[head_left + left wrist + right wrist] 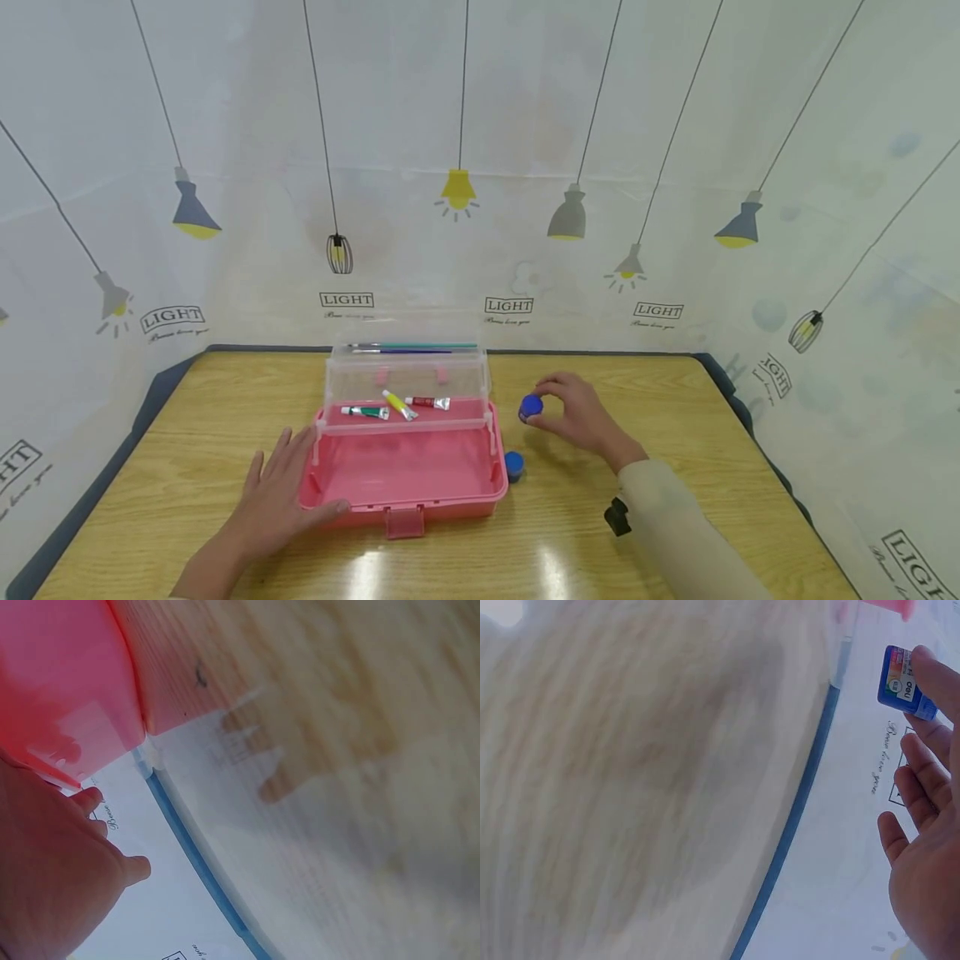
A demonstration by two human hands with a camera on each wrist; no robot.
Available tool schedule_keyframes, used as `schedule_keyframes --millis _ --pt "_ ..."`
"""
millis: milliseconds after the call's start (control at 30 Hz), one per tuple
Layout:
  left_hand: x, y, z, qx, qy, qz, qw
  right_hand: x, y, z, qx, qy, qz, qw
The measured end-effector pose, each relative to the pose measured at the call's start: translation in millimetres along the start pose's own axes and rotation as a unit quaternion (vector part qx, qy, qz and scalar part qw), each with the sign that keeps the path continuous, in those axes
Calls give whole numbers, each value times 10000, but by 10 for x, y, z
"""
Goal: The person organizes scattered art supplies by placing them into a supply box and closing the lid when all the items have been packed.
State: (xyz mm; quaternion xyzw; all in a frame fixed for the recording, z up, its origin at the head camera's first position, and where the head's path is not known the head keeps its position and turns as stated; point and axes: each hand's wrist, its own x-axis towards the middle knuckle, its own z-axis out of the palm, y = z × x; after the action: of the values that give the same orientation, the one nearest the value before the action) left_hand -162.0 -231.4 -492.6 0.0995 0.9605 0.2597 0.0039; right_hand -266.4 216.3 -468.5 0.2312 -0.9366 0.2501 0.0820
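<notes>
A pink box (405,475) with a clear raised tray (405,379) stands open on the wooden table (187,467). In the tray lie three paint tubes (397,406), and brushes (412,347) rest on its top. My left hand (281,492) rests flat on the table against the box's left front corner, thumb touching the rim; the left wrist view shows the hand (60,862) beside the pink wall (60,690). My right hand (577,412) pinches a small blue paint jar (530,406), also seen as the jar (901,681) at my fingertips (930,675). A second blue jar (514,464) stands by the box's right side.
A small black object (617,517) lies beside my right sleeve. A white backdrop printed with lamps (457,192) walls in the table on three sides. The table's dark edge (135,417) runs along left and right.
</notes>
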Motion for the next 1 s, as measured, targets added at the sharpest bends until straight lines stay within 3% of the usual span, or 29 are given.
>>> schedule_keyframes --millis 300,700,1000 --pt "-3 -13 -3 73 23 2 10000 223 -173 -44 -64 126 128 9998" --pt "-2 -21 -35 189 45 83 9998 497 -342 -178 -215 569 -276 9978" --pt "1 -42 -43 241 49 144 9996 746 -525 -293 -179 546 -182 9982"
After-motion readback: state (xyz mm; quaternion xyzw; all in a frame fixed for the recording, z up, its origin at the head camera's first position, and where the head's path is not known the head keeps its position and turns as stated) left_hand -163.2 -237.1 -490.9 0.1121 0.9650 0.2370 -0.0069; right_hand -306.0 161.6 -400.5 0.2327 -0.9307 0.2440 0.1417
